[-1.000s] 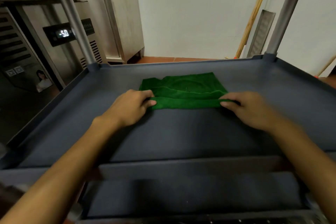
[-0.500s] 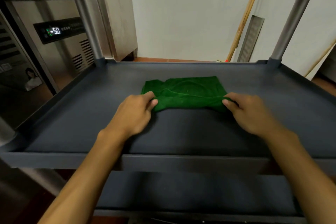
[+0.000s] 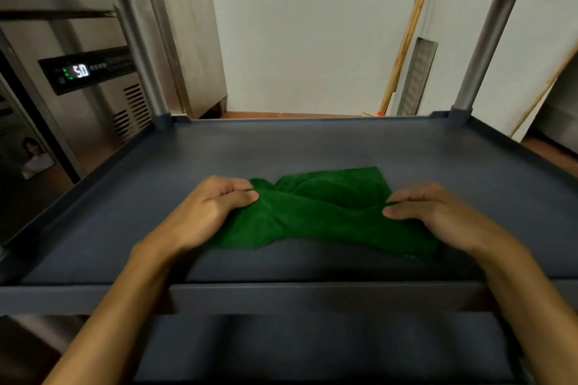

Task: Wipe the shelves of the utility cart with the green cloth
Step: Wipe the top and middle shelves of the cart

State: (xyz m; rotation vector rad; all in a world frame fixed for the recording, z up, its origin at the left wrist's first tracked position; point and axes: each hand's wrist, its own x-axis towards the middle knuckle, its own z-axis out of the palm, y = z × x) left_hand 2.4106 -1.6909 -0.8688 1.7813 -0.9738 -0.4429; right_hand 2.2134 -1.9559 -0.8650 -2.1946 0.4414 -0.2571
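Dim indoor light, brighter white wall (image 3: pixel 312 50) behind, soft overall blur, wide-angle bending at edges

The cloth (image 3: pixel 325 212) is a plain deep green; the shelf (image 3: pixel 312 147) under the cloth is matte dark blue-grey, unpatterned; the lower shelf (image 3: pixel 312 347), nearer than the cloth, has the same shade; the posts (image 3: pixel 488 44) beyond the cloth are dull grey; the wall (image 3: pixel 312 47) far behind the cloth is off-white; the floor (image 3: pixel 281 115) there is terracotta; left of the cloth, the fridge (image 3: pixel 93 122) is brushed silver, its panel (image 3: pixel 87 72) black with white digits and green dots.
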